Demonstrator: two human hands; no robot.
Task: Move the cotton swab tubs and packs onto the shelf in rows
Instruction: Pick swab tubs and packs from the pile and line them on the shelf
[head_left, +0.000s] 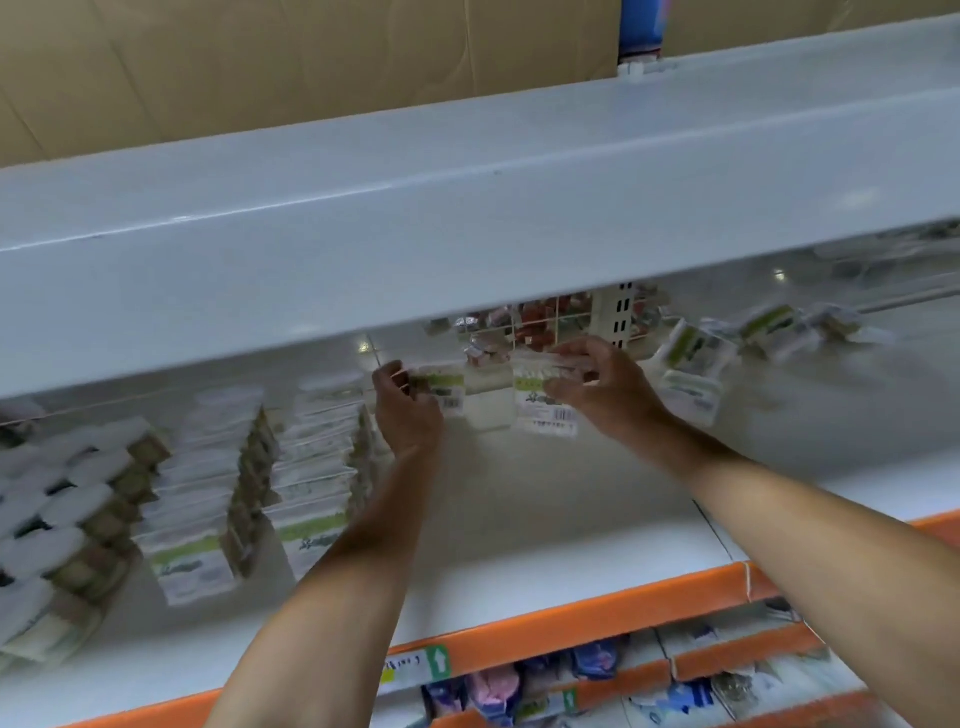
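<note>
My left hand (408, 410) and right hand (597, 387) each pinched a swab pack (543, 402) at twelve o'clock; next, I judged, setting them beside the rows (306, 467).

Both hands (410, 410) (597, 384) hold swab packs (543, 400) (blurred) over the shelf (519, 545).
</note>
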